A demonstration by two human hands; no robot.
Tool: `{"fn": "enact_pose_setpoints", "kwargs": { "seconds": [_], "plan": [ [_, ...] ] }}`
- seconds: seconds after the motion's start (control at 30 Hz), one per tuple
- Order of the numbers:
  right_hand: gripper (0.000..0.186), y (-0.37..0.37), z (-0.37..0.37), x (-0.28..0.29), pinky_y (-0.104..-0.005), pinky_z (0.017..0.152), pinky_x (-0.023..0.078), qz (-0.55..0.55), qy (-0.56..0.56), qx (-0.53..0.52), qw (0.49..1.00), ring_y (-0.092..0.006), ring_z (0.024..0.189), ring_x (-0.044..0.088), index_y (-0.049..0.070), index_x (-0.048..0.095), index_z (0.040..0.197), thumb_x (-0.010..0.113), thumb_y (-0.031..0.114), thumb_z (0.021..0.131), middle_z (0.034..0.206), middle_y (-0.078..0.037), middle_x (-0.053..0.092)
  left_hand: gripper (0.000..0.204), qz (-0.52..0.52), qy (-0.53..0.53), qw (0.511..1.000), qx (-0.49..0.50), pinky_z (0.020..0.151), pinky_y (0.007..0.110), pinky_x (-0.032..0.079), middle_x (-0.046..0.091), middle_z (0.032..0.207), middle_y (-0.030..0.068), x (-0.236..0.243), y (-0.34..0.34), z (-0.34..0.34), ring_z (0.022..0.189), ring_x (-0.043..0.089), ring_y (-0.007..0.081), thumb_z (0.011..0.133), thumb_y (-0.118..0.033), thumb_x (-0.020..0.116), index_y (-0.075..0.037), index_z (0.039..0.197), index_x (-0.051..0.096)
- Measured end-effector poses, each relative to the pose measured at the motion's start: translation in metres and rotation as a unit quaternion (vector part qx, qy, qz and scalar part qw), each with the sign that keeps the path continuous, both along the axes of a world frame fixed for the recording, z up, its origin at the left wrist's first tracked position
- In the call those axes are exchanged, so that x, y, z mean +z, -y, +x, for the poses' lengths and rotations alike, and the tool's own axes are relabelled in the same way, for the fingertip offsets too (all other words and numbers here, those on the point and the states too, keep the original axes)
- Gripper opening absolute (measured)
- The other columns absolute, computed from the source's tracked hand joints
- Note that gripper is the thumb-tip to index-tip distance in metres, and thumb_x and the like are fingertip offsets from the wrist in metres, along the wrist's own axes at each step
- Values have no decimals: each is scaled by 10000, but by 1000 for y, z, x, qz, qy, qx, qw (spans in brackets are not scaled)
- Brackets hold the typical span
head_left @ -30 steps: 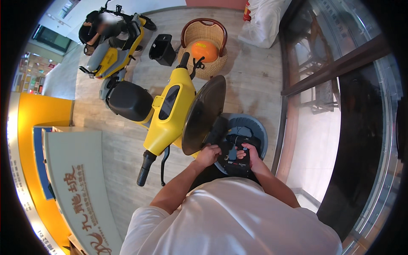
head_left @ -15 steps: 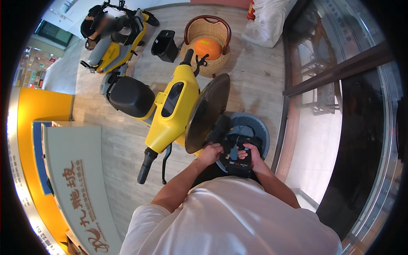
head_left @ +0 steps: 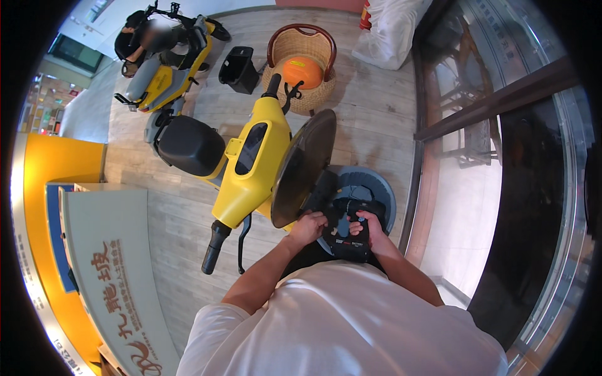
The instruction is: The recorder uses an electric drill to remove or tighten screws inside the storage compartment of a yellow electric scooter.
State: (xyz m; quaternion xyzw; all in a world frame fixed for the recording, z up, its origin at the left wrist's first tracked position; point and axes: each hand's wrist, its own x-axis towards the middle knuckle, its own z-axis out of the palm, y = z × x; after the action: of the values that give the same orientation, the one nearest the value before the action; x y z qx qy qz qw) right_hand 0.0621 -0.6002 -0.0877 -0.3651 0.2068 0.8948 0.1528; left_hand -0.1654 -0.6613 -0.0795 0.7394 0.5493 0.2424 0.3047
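Note:
My right hand (head_left: 370,228) is wrapped round the handle of a black cordless power tool (head_left: 352,249) with a battery pack at its base. The tool points away from me at the front of a yellow scooter (head_left: 251,169). Beside it, my left hand (head_left: 307,227) is closed low at the scooter's front, under the lower edge of the dark round windshield (head_left: 306,169). Whatever my left fingers grip is hidden. A grey round tub (head_left: 382,188) lies below and beyond the tool, with a dark item partly visible in it.
Left of my arms is the scooter's handlebar grip (head_left: 216,249) with its brake lever. Farther off are a wicker chair (head_left: 285,47) bearing an orange helmet (head_left: 302,72), a black bin (head_left: 238,69), and a person by another yellow scooter (head_left: 160,84). Glass doors (head_left: 464,188) line the right.
The view has shifted slightly. Both hands keep nearly the same places and grips; the power tool stays in my right hand.

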Motion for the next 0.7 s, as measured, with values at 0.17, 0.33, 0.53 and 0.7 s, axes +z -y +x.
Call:
{"fn": "enact_pose_setpoints", "kwargs": {
  "seconds": [0.17, 0.33, 0.53, 0.7],
  "plan": [
    [245, -1, -1, 4, -221, 471, 372, 8, -4, 3, 1000, -93, 463, 420, 7, 512, 915, 538, 221, 800, 578, -5, 418, 107, 4, 8, 1000, -2, 705, 345, 459, 559, 715, 60, 0, -1, 0, 730, 579, 254, 641, -10, 608, -87, 709, 577],
    [246, 0, 1, -2, -222, 463, 366, 10, -17, 2, 1000, -90, 458, 414, 11, 510, 907, 544, 228, 796, 576, -4, 419, 115, 3, 10, 1000, -2, 718, 342, 458, 557, 713, 60, 0, -1, 0, 737, 582, 246, 636, -1, 606, -86, 708, 573],
    [254, -1, 1, -1, -227, 458, 359, 6, 0, 10, 1000, -91, 456, 412, 11, 506, 910, 544, 233, 793, 579, -5, 416, 112, 2, 4, 1000, -1, 728, 342, 458, 557, 718, 56, -1, 0, 1, 746, 585, 239, 640, -5, 606, -86, 710, 574],
    [262, 4, 3, -8, -225, 469, 359, -7, -26, -8, 1000, -89, 461, 414, 9, 506, 924, 530, 240, 805, 594, -6, 415, 108, 15, 3, 1000, 4, 715, 342, 460, 558, 716, 53, -1, 0, 2, 732, 584, 241, 648, -4, 607, -87, 710, 575]
  ]
}}
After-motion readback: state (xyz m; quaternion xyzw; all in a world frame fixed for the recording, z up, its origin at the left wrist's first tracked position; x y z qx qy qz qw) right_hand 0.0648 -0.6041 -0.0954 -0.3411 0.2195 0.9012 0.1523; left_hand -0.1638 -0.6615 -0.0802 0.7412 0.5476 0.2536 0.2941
